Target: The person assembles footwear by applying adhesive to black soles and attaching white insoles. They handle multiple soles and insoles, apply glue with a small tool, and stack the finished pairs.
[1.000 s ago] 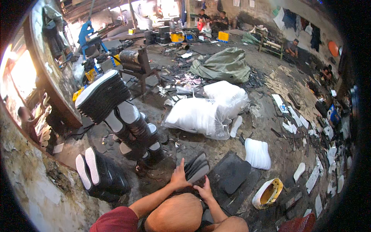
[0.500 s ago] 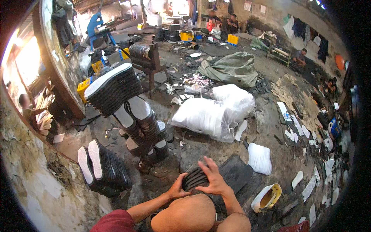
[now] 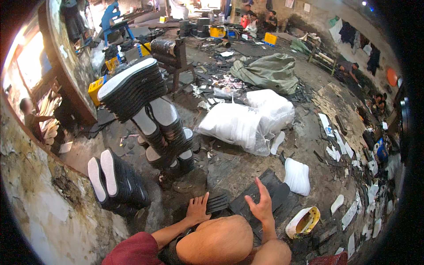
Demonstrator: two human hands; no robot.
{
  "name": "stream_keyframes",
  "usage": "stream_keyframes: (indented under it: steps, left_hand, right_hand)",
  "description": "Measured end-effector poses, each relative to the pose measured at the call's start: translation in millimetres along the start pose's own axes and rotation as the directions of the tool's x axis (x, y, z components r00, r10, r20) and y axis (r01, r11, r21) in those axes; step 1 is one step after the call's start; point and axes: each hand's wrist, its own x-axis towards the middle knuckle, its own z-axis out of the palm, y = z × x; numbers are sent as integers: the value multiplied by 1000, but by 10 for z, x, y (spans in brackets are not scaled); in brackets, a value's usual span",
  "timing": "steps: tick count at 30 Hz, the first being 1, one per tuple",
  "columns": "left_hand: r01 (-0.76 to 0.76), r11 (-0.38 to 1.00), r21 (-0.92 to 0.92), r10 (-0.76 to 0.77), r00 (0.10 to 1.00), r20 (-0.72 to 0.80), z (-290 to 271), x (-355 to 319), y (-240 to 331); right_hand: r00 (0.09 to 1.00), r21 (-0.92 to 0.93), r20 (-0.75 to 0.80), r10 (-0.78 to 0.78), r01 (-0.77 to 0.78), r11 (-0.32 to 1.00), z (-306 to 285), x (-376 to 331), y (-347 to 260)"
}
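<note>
My left hand [image 3: 198,209] lies flat with its fingers stretched out, at the left end of a small stack of black strip-like pieces [image 3: 218,202] low down in front of my knee. It looks to be touching that end, though my knee hides part of the stack. To the right, my right hand [image 3: 261,205] is raised with thumb and fingers apart, holding nothing. Behind it lies a flat black board [image 3: 277,187] on the floor. A stack of white insole-shaped sheets [image 3: 297,176] sits just beyond the board's right side.
Tall stacks of black soles with pale tops [image 3: 128,185] stand at the left, with another pile [image 3: 132,90] behind. Stuffed white plastic bags [image 3: 234,128] lie ahead. A cut-open white container [image 3: 303,222] is at the right. Scraps litter the floor; several people sit farther off.
The black pieces have gone from between my two hands down to a low spot in front of my knee. My right hand has let go and moved right; my left has flattened out.
</note>
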Motion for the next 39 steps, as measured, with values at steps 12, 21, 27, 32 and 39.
stream_keyframes:
  steps: [12,21,27,32,39]
  left_hand:
    - [-106,-330,-938,-181,982,-47,-1100,166,565]
    - [-152,-454,-878,-343,939,15,-1880,-54,316]
    - [-246,-126,-961,-290,936,-202,-1634,124,707]
    - [-195,815,-546,-54,912,-407,-1085,228,298]
    - [28,997,-65,-30,999,-35,84,165,222]
  right_hand:
    - [902,733,376,213,-430,527,449,-205,-58]
    - [934,717,265,240,-358,599,-111,292,-326]
    - [941,731,270,202,-337,593,307,321,-510]
    - [984,476,-57,172,-125,871,-130,393,-197]
    - [967,262,27,253,-251,932,133,38,287]
